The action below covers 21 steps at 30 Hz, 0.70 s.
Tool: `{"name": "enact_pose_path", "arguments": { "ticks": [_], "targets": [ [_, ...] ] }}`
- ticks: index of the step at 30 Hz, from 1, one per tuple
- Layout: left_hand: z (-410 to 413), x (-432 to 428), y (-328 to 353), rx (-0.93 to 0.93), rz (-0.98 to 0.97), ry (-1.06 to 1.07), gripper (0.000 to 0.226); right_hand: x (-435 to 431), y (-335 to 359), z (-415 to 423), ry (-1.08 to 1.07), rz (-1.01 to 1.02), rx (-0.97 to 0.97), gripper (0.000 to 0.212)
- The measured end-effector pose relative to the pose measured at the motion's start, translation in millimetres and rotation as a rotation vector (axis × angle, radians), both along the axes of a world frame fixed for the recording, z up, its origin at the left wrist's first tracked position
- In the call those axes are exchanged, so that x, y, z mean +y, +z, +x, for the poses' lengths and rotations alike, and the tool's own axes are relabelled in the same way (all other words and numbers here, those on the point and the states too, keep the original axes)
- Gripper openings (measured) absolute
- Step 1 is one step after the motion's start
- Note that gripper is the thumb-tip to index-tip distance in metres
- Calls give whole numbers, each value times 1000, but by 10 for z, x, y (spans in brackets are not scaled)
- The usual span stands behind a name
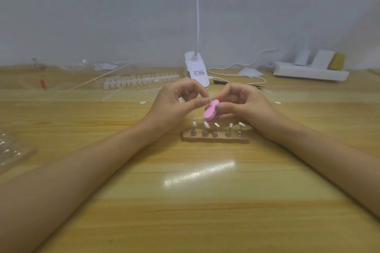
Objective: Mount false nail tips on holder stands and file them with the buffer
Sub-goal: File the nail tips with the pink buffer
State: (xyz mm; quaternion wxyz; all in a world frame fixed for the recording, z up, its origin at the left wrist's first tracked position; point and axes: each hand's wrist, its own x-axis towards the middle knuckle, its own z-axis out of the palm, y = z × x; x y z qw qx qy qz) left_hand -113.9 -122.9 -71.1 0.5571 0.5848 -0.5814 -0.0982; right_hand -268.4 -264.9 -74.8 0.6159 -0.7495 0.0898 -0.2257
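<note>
My left fingers (195, 102) pinch something small, likely a nail tip, though it is too blurred to confirm. My right fingers (226, 107) pinch the pink buffer (209, 112) against it, just above the stands (216, 130) mid-bench, probably for control. Tip strips (139, 80) and a lamp clamp (197, 72) sit near the far edge, obstructing nothing.

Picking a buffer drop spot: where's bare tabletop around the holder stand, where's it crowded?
Free: tabletop nearer than the holder stand, between left forearm and right forearm; also between right hand and power strip. Crowded: back left (nail tip strips, wrappers); lamp clamp and cable at back centre.
</note>
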Motion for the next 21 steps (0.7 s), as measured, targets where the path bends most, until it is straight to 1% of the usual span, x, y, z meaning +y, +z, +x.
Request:
{"name": "enact_pose_path", "arguments": {
  "ticks": [1,3,4,7,8,11,14,17,20,21],
  "targets": [
    [1,-1,-2,-3,-1,1,7,8,-1,7,-14,2,-12,9],
    [-1,-3,-2,-11,0,4,8,-13,7,7,-114,79,-85,15],
    [2,-3,-3,-11,-2,5,8,-33,6,7,-125,97,-92,16],
    [8,-5,0,-11,-4,3,7,-19,-12,10,-18,12,-8,9],
    [7,-4,1,-11,-3,2,7,-16,-17,14,-26,10,-23,11],
    [-2,-4,1,-9,0,-3,7,-43,5,7,-116,100,-97,19],
    [-7,3,3,-13,3,-18,7,-38,8,0,-70,56,-43,22],
    [-7,6,5,0,-1,-8,8,-28,1,2,-86,66,-50,20],
    [-6,7,4,7,-9,-1,8,-2,-7,3,-6,7,-3,11],
    [-5,7,5,9,-8,-1,8,7,0,9,-18,12,-16,11]
  ]
}}
